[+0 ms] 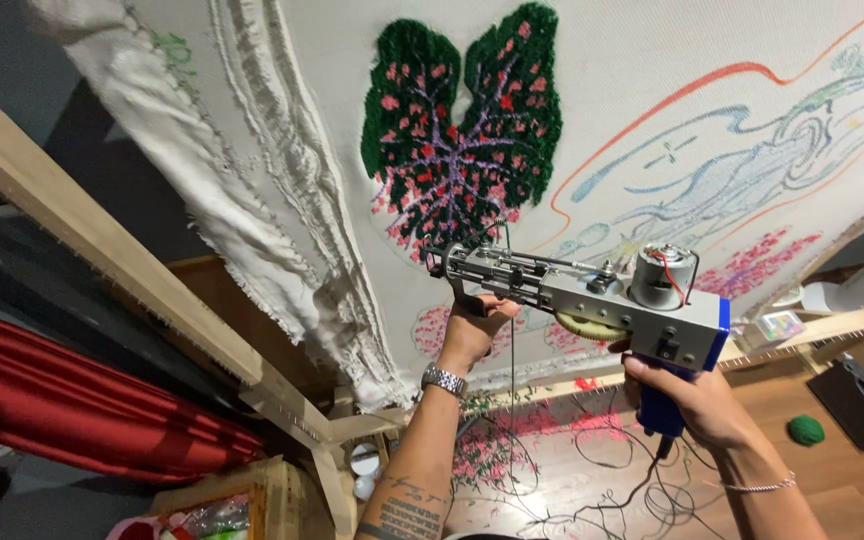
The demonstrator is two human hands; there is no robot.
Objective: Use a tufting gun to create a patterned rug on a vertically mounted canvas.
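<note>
A grey metal tufting gun [592,290] with a blue grip and a round motor on top is held against a white cloth [652,90] stretched on a wooden frame [102,240]. My right hand [697,400] grips the blue handle at the rear. My left hand [477,325], a metal watch on its wrist, holds the front handle under the needle end. The needle tip sits at the lower edge of a tufted leaf [462,130] in dark green with pink spots and purple veins. Thin yarn runs down from the gun.
Coloured outlines of other shapes are drawn on the cloth to the right. Loose yarn and cables [552,470] lie on the wooden floor, with a green yarn ball [806,430] at right. Red fabric [72,400] lies at lower left.
</note>
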